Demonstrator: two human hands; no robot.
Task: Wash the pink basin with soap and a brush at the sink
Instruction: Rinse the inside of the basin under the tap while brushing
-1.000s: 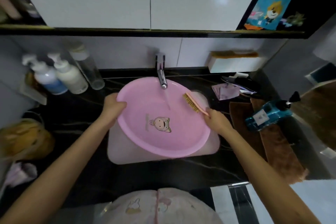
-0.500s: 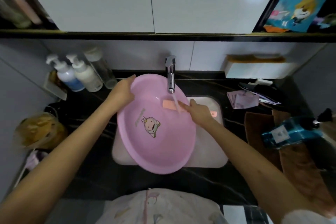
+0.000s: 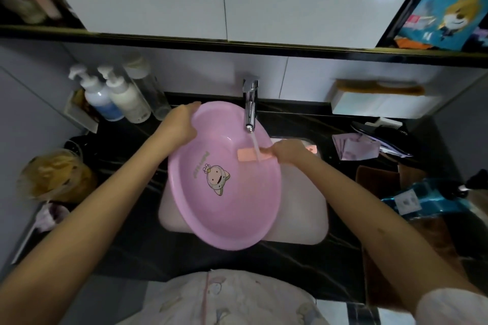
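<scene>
Having tilted the pink basin (image 3: pixel 224 200), left grip (image 3: pixel 179 124) clasping its rim, we now wet the brush (image 3: pixel 247 154) clenched in our right grip (image 3: pixel 289 150) before scrubbing.

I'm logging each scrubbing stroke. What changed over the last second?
The left hand tilted the pink basin from lying across the sink; the right hand brought the brush from the right rim into the basin, under the water. Both hands kept their grip; the tap kept running.
</scene>
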